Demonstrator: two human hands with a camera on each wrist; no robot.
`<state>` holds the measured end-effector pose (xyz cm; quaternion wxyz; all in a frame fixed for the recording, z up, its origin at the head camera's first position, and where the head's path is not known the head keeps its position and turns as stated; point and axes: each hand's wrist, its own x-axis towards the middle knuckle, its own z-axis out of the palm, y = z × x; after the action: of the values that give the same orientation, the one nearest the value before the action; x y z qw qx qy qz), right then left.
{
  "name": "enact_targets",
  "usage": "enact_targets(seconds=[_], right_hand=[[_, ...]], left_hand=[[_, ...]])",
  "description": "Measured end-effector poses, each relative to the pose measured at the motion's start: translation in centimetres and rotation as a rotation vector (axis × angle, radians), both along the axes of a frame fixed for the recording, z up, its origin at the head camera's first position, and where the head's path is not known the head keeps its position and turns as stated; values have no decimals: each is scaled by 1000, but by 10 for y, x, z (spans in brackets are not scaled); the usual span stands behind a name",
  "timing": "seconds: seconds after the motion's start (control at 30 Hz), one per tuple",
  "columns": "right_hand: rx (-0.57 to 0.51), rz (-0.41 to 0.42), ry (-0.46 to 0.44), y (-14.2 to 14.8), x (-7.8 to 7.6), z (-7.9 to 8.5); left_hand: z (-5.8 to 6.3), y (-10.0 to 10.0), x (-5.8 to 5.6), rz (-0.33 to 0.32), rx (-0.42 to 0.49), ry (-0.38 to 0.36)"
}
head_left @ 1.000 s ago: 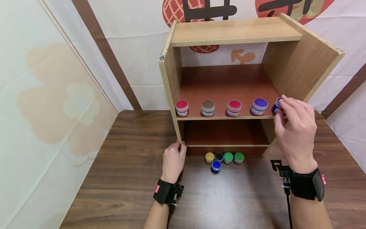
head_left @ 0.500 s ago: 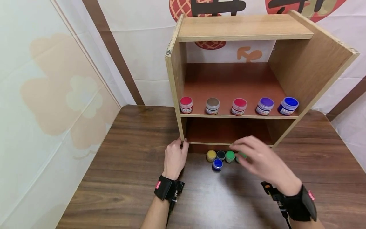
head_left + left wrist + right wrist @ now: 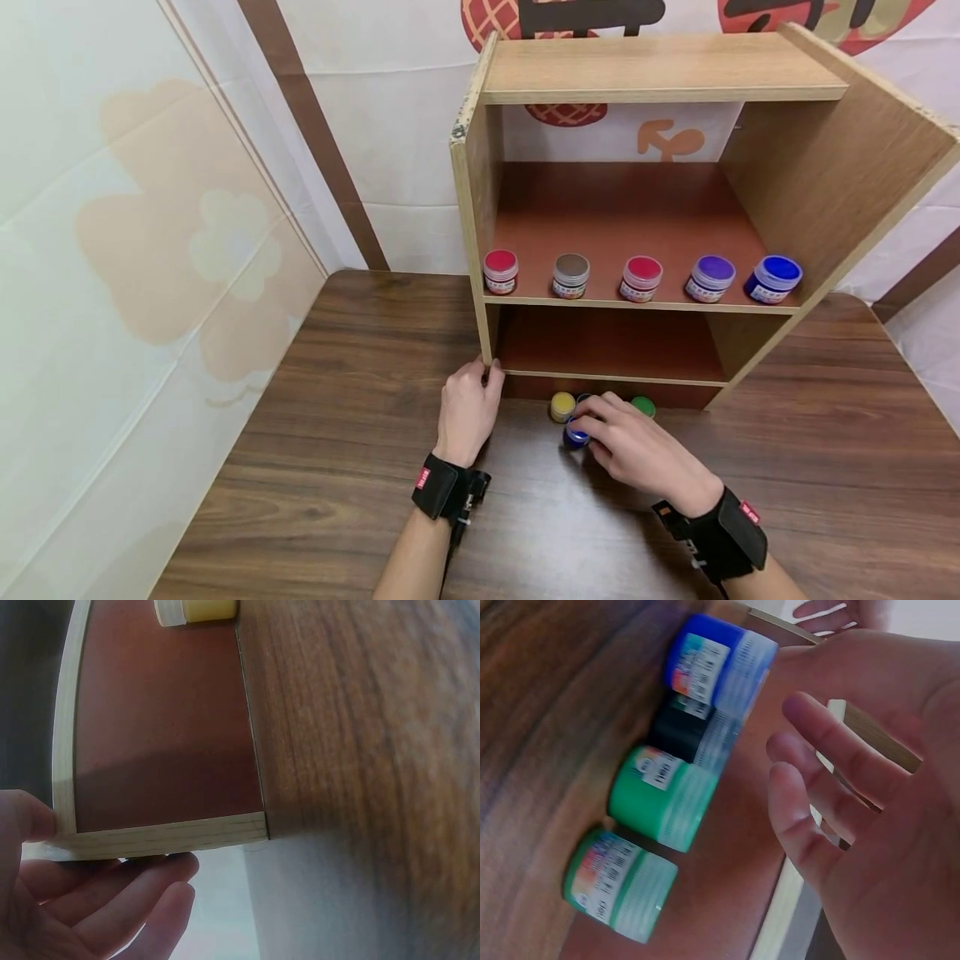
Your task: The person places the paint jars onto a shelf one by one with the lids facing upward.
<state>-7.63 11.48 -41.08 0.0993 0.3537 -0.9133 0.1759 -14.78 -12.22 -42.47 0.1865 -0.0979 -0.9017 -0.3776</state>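
My left hand grips the lower left corner of a wooden shelf unit; in the left wrist view its thumb and fingers lie on opposite sides of the side board. My right hand reaches over small paint jars standing before the unit, its fingertips right at the lid of a blue jar. The right wrist view shows the blue jar upright on the table, beside a black jar and two green jars. Several fingers hang spread, apart from the jars. A yellow jar stands left of these.
Along the front edge of the upper shelf stand several capped jars: a red jar, a brown jar, another red jar, a purple jar and a blue-lidded jar. A printed cloth hangs behind.
My right hand has let go of the blue-lidded jar at the upper shelf's right end and come down leftward to the jars on the table. The left hand keeps its grip on the unit.
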Motion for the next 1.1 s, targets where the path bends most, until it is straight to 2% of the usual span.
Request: enact_targets(seconds=[0.3,0.57,0.87,1.1], right_hand=[[19,-2,-48,-4,-3,-8],[18,-21,-80,-5,-4,-9],[17,-65,-170,-12,2,-11],[7,-94,-190,-20,5,-16]], left_hand=[[-1,-1,0,-2,-17,17],[0,-1,1,-4,-14,31],[-2,-1,0,-2,-14,21],[-3,-2,0,-4,-16,32]])
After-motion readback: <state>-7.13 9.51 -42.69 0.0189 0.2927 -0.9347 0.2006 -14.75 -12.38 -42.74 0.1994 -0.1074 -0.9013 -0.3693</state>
